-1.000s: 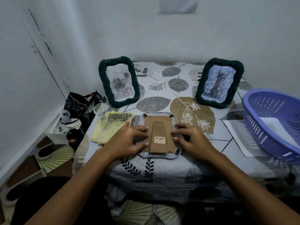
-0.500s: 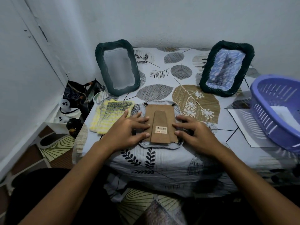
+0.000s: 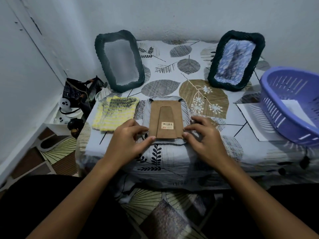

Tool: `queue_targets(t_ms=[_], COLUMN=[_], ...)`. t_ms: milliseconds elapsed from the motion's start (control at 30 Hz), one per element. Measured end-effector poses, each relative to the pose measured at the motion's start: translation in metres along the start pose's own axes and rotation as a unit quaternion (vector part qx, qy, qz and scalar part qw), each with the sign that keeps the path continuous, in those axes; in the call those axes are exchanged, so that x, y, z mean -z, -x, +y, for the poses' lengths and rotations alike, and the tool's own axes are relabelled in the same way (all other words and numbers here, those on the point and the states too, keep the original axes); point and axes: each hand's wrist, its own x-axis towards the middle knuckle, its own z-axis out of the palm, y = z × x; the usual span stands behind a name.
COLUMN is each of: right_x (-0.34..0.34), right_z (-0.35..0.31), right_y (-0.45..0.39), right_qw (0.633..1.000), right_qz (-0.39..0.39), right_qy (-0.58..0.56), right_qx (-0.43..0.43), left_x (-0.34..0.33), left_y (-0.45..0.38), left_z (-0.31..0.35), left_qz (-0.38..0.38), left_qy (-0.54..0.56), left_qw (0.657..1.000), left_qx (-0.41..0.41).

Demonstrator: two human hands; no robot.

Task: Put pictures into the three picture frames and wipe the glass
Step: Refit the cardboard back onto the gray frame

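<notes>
Head view shows the third frame [image 3: 166, 119] face-down at table centre, long axis running 12 to 6 o'clock, left hand [image 3: 128, 141] pinching its 7 o'clock corner, right hand [image 3: 203, 137] its 5 o'clock corner, equally near.

Two plain pale walls [image 3: 189, 16] meet in a corner at the far left, the left one marked with dark cracks. A low table under a leaf-print cloth [image 3: 160, 66] is pushed against the back wall. The floor [image 3: 57, 152] has tiles in brown and cream fan patterns, and the light is dim and bluish.
</notes>
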Motion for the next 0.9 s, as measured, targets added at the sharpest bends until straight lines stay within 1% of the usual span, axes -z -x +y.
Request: queue_targets(t_ms=[167,300,467,700,900], right_x=[-0.009,-0.009,-0.007,-0.007,-0.008], right_z=[-0.007,-0.011,-0.016,-0.017,-0.017], right_y=[0.017,0.018,0.019,0.018,0.017], right_qw=[0.999,0.997,0.997,0.997,0.997], right_qz=[0.036,0.036,0.018,0.026,0.026], right_qy=[0.038,0.063,0.072,0.033,0.011], right_qx=[-0.011,-0.026,-0.037,-0.065,-0.068], left_x=[-0.003,-0.007,-0.009,-0.01,-0.011], left_y=[0.01,0.015,0.019,0.02,0.017], left_z=[0.006,0.01,0.013,0.014,0.014], left_qz=[0.029,0.046,0.069,0.072,0.053], left_qy=[-0.003,0.018,0.045,0.066,0.057], left_qw=[0.999,0.996,0.991,0.988,0.99], left_qx=[0.041,0.075,0.104,0.123,0.121])
